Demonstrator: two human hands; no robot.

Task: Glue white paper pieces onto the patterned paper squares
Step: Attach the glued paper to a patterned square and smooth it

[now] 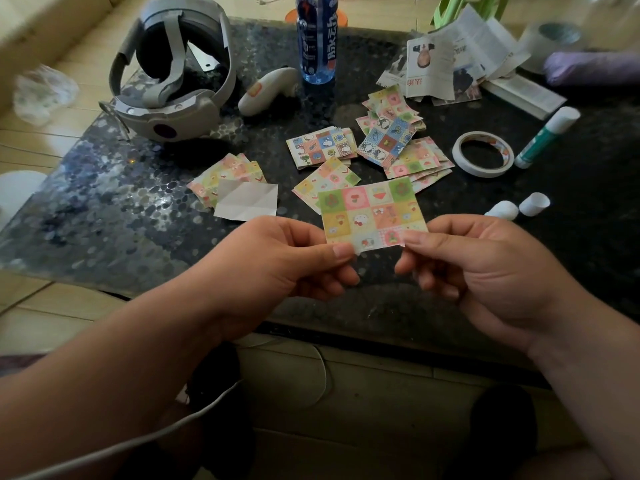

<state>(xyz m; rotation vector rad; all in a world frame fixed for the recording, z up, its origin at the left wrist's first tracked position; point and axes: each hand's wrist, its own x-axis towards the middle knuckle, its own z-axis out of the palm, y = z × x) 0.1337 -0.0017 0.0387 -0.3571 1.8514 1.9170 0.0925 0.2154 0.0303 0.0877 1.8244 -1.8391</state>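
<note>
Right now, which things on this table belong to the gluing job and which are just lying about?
For the job: patterned square pinched by left hand and right hand, patterned stacks, white paper, glue stick.
Lying about: headset, controller, bottle, tape roll, leaflets.

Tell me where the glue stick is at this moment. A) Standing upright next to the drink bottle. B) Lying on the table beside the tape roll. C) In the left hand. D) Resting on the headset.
B: the green and white glue stick lies flat on the dark table just right of the tape roll, while the left hand and the right hand both pinch a patterned paper sheet.
</note>
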